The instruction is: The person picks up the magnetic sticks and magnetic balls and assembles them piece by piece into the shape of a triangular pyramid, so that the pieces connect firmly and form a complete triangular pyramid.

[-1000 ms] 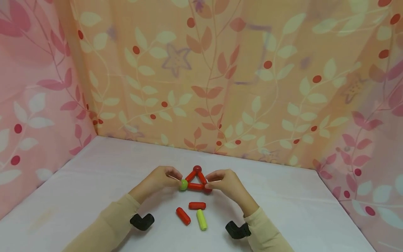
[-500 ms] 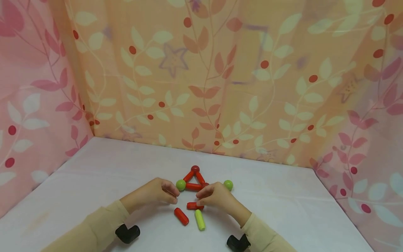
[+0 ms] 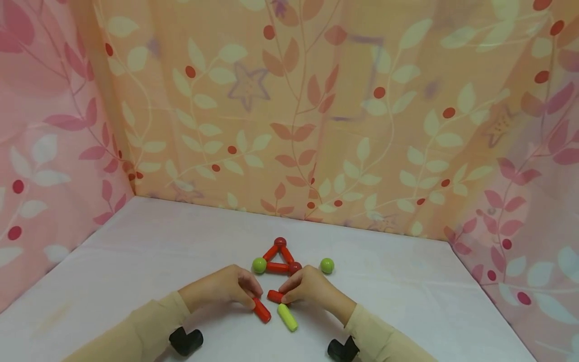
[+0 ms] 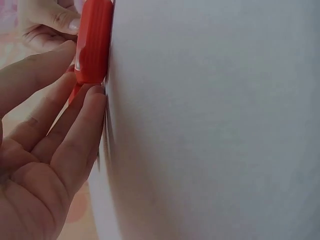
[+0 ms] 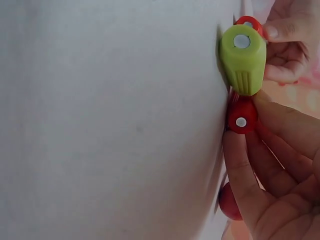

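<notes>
In the head view my left hand (image 3: 221, 287) pinches the upper end of a slanted red magnetic rod (image 3: 262, 310); the left wrist view shows thumb and fingertips at the end of this rod (image 4: 93, 42). My right hand (image 3: 314, 291) holds a second red magnetic rod (image 3: 274, 296) between thumb and fingers, its far end covered. A metal disc shows on the end of that rod (image 5: 241, 121) in the right wrist view. Just below it lies a yellow-green magnetic rod (image 3: 287, 318), close to the right fingertips. All three rods are on the white tabletop.
Behind the hands lies a triangle of red rods (image 3: 277, 268) with two red balls and one green ball (image 3: 259, 265) at its corners. A loose green ball (image 3: 327, 265) sits right of it. Floral cloth (image 3: 294, 100) walls off the back and sides of the table (image 3: 384, 281).
Both hands have left the triangle and come nearer the body. Each has taken hold of a red rod. The yellow-green rod has turned slightly.
</notes>
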Demonstrator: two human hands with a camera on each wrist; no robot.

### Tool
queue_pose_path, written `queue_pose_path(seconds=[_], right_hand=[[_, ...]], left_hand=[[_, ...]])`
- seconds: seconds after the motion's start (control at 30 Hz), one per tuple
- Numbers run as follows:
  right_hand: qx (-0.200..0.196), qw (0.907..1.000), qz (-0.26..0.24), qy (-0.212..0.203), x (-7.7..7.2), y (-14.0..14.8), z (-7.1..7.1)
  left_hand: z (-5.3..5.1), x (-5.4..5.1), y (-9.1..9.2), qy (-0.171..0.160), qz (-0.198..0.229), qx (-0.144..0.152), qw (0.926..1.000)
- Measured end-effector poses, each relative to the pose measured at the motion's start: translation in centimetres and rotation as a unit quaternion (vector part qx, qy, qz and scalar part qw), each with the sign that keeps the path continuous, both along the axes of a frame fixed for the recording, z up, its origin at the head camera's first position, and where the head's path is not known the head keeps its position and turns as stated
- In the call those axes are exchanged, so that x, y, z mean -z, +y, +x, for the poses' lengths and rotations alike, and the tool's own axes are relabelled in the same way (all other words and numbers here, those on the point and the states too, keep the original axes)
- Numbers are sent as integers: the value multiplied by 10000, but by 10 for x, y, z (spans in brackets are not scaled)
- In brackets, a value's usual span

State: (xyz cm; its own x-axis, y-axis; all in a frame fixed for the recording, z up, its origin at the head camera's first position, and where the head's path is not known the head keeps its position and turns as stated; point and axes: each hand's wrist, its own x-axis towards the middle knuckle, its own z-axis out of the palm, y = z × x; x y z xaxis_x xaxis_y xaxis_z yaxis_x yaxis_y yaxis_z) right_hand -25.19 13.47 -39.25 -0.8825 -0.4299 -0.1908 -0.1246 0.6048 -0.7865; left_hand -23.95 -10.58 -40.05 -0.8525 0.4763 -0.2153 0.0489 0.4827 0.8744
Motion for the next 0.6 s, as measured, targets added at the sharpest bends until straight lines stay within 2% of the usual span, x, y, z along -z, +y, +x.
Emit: queue_pose_path(seconds=[0.27,0.4,0.6], right_hand=[[130,9998,1,-182,-1,1,3],[230,9993,-153,-248,-1,6,5],[253,9988,-365,-226,-5,14,6]], left_hand=[[6,-5,8,250,-451,211,9984],[8,-5,10,274,-618,300,9973],[8,-9,10,194,-911,176,9955]])
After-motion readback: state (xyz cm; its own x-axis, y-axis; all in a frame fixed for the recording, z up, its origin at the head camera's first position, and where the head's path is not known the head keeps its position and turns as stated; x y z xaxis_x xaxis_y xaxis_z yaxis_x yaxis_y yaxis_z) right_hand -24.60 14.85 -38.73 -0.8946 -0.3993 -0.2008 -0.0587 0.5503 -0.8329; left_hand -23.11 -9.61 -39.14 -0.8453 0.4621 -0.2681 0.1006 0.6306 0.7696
